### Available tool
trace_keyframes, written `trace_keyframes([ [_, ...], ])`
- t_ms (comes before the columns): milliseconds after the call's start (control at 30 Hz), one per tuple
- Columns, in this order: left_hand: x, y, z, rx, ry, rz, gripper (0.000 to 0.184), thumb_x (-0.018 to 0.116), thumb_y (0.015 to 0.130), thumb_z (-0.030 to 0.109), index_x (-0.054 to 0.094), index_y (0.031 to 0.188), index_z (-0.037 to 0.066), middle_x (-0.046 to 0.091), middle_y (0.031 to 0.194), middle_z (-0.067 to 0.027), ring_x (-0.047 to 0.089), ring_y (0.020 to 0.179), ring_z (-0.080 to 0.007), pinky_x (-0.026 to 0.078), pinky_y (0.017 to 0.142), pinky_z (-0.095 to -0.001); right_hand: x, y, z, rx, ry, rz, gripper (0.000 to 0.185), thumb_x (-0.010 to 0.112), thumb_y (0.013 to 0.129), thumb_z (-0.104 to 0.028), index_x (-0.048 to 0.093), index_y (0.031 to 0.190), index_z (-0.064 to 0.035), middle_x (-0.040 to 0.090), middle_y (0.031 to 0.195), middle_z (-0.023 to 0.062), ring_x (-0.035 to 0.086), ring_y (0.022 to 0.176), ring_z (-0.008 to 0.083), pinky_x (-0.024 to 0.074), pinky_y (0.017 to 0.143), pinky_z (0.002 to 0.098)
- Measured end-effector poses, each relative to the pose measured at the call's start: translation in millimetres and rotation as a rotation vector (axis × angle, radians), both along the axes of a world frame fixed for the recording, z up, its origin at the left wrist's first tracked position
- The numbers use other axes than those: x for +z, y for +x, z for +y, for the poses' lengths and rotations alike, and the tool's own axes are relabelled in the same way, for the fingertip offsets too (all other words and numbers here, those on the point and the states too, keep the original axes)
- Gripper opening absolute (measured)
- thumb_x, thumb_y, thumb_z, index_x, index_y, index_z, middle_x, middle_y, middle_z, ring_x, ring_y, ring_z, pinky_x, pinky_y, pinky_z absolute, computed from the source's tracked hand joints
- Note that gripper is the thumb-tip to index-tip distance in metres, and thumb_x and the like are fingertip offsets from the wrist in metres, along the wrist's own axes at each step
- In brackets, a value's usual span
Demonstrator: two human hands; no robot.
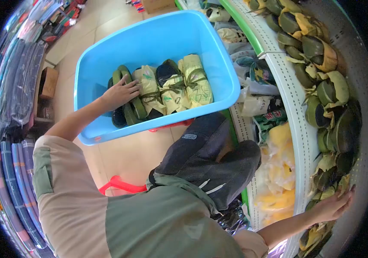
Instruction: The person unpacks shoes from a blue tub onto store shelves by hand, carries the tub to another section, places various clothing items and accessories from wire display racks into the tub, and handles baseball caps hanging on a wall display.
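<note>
Two bare hands show in the head view, the only one I have to work from. My left hand (123, 91) lies over the olive-soled shoes (139, 109) by the left wall of the blue tub (136, 43), fingers spread and slightly bent; whether they grip or merely rest, I cannot tell from here. Right of those shoes, three paper-wrapped bundles (173, 95) stand side by side across the tub, the last just beside its right wall; dark bands tie them round the middle, and dark shoe parts show at some ends. My right hand (334, 205) is out over the near end of the white shelf (298, 129), fingers extended with nothing visible in them, beside the row of shoes (341, 131) partly wrapped in yellowish paper. I cannot make out whether it touches them. Below the shelf's front edge sit yellow bagged goods (280, 185).
</note>
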State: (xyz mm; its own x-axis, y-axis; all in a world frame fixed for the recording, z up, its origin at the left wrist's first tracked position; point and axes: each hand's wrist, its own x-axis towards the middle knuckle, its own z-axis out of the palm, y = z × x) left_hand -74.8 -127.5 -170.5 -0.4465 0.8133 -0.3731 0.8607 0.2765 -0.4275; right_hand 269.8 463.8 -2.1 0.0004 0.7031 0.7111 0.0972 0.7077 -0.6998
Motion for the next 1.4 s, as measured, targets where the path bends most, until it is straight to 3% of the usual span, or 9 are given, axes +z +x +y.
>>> trace_keyframes([
  [200, 33, 0, 11, 0.140, -0.032, -0.176, 0.062, 0.075, 0.068, 0.002, 0.050, 0.125, 0.008, 0.052, 0.132, -0.0072, 0.042, 0.135, -0.0252, 0.027, 0.116, -0.0562, 9, -6, -22, 0.023, -0.122, 0.087, 0.035, 0.049, 0.103, -0.015, 0.054, 0.123, 0.0135, 0.058, 0.130, 0.0223, 0.059, 0.118, 0.0304, 0.0517, 0.100, 0.0399],
  [467, 156, 29, 47, 0.196, 0.591, 0.032, 0.063, 0.074, 0.063, 0.001, 0.049, 0.121, 0.004, 0.052, 0.133, -0.0136, 0.044, 0.133, -0.0335, 0.030, 0.113, -0.0540, 3, -6, -40, 0.165, -0.131, 0.003, 0.029, 0.057, 0.098, -0.025, 0.066, 0.105, 0.0019, 0.067, 0.103, 0.0154, 0.064, 0.099, 0.0232, 0.0552, 0.082, 0.0341],
  [567, 191, 50, 89, -0.006, 0.896, 0.133, 0.059, 0.069, 0.063, -0.004, 0.052, 0.118, 0.004, 0.056, 0.129, -0.0129, 0.049, 0.130, -0.0338, 0.030, 0.112, -0.0556, -32, -24, -50, 0.696, -0.224, -0.002, 0.028, 0.055, 0.095, -0.027, 0.063, 0.095, -0.0005, 0.065, 0.091, 0.0121, 0.063, 0.086, 0.0223, 0.0500, 0.077, 0.0350],
  [667, 216, 76, 136, -0.247, 0.977, 0.190, 0.045, 0.065, 0.075, 0.003, 0.055, 0.119, 0.004, 0.059, 0.128, -0.0134, 0.053, 0.126, -0.0378, 0.029, 0.111, -0.0606, -17, -64, -121, 1.274, -0.538, -0.229, 0.068, 0.066, 0.089, -0.050, 0.047, 0.130, 0.0009, 0.061, 0.122, 0.0186, 0.060, 0.111, 0.0252, 0.0488, 0.091, 0.0377],
  [767, 216, 103, 182, -0.472, 0.969, 0.243, 0.016, 0.063, 0.084, 0.003, 0.059, 0.099, 0.007, 0.062, 0.120, -0.0117, 0.058, 0.120, -0.0372, 0.029, 0.107, -0.0714, -18, -85, -153, 1.758, -0.758, -0.081, 0.090, 0.073, 0.088, -0.040, 0.021, 0.151, -0.0038, 0.043, 0.143, 0.0196, 0.046, 0.130, 0.0289, 0.0439, 0.100, 0.0437],
  [900, 213, 133, 244, -0.852, 0.991, 0.172, 0.018, 0.063, 0.087, 0.013, 0.053, 0.101, 0.014, 0.059, 0.123, -0.0046, 0.059, 0.119, -0.0309, 0.031, 0.101, -0.0773, -5, -79, -172, 1.478, -0.454, -0.184, 0.092, 0.083, 0.080, -0.025, 0.025, 0.147, 0.0015, 0.047, 0.137, 0.0175, 0.044, 0.128, 0.0238, 0.0337, 0.109, 0.0377],
  [933, 212, 135, 255, -0.837, 1.012, 0.138, 0.021, 0.061, 0.089, 0.016, 0.051, 0.107, 0.018, 0.058, 0.124, -0.0016, 0.060, 0.118, -0.0285, 0.031, 0.102, -0.0775, -8, -72, -172, 1.478, -0.639, -0.057, 0.092, 0.085, 0.076, -0.020, 0.027, 0.144, 0.0031, 0.048, 0.134, 0.0146, 0.043, 0.127, 0.0203, 0.0320, 0.110, 0.0347],
  [1100, 211, 138, 271, -0.873, 1.173, -0.067, 0.045, 0.068, 0.087, 0.010, 0.051, 0.125, 0.026, 0.044, 0.140, -0.0144, 0.052, 0.126, -0.0389, 0.035, 0.101, -0.0748, -8, 0, -127, 1.012, -0.599, -0.042, 0.101, 0.086, 0.074, -0.029, 0.026, 0.146, 0.0070, 0.048, 0.138, 0.0158, 0.045, 0.127, 0.0220, 0.0325, 0.110, 0.0362],
  [1400, 195, 96, 222, -0.572, 1.078, -0.213, 0.056, 0.068, 0.086, 0.008, 0.043, 0.136, 0.005, 0.031, 0.147, -0.0278, 0.038, 0.133, -0.0511, 0.034, 0.108, -0.0611, 22, 82, -5, 0.234, -0.617, 0.153, 0.070, 0.076, 0.083, -0.031, 0.048, 0.135, 0.0052, 0.060, 0.124, 0.0157, 0.060, 0.111, 0.0251, 0.0493, 0.093, 0.0343],
])
